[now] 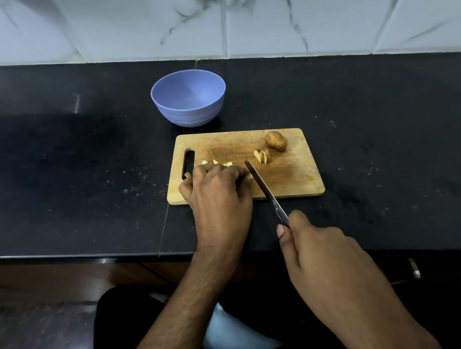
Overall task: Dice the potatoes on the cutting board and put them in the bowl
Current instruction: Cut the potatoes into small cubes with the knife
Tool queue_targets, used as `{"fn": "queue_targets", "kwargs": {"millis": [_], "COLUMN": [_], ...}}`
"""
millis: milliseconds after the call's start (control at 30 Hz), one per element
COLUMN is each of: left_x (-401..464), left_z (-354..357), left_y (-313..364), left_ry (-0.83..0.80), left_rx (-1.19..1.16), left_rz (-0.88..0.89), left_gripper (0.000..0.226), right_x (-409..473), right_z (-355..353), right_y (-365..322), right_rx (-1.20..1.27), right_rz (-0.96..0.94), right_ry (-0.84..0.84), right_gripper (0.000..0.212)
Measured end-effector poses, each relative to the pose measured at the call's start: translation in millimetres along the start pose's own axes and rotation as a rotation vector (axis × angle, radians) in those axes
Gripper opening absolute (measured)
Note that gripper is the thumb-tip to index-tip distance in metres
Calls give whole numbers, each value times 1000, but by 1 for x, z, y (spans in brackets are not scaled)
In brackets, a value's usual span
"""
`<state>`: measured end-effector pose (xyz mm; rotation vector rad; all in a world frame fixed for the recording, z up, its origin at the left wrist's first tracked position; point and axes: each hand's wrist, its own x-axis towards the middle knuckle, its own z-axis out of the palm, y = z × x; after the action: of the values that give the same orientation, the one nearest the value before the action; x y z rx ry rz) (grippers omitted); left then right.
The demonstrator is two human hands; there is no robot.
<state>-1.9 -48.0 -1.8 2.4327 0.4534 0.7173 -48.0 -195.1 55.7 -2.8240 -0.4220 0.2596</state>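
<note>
Left hand (pixel 218 184) sits curled, knuckles up, on the near left part of the rectangular wooden cutting board (pixel 298 178), its fingers bent over pale potato pieces (pixel 216 162) that peek out past the fingertips and by the board's handle slot. Right hand (pixel 324 248) is wrapped around the handle of a narrow dark-bladed kitchen knife (pixel 263 189), thumb laid along it; the blade runs up and left across the board's near edge, its tip just beside the left hand's fingers.

From the head view, that is all there is to go on. Farther back on the board lies a half potato cut into slices (pixel 262 156) that lean together, and behind it a whole brown-skinned potato (pixel 276 141) near the far edge. The round lilac plastic bowl (pixel 188 97) stands on the black stone counter (pixel 387 116) just beyond the board's far left corner, and nothing shows inside it.

The step in hand looks like dicing the held pieces. Most of the task seems to remain: the slices and the whole potato are uncut into cubes, and no dice have reached the bowl. The next cut calls for the blade to come down right beside tucked fingertips, so they should stay curled back.
</note>
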Motion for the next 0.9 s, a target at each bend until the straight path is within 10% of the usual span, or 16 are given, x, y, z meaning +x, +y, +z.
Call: {"fn": "queue_targets", "kwargs": {"millis": [900], "left_x": [3], "left_z": [2], "left_y": [-2], "left_ry": [23], "left_rx": [44], "left_rz": [-19], "left_gripper": [7], "right_x": [3], "right_z": [1], "right_y": [9], "right_rx": [-45], "right_rz": [-24], "right_ry": [-129], "right_gripper": [21]}}
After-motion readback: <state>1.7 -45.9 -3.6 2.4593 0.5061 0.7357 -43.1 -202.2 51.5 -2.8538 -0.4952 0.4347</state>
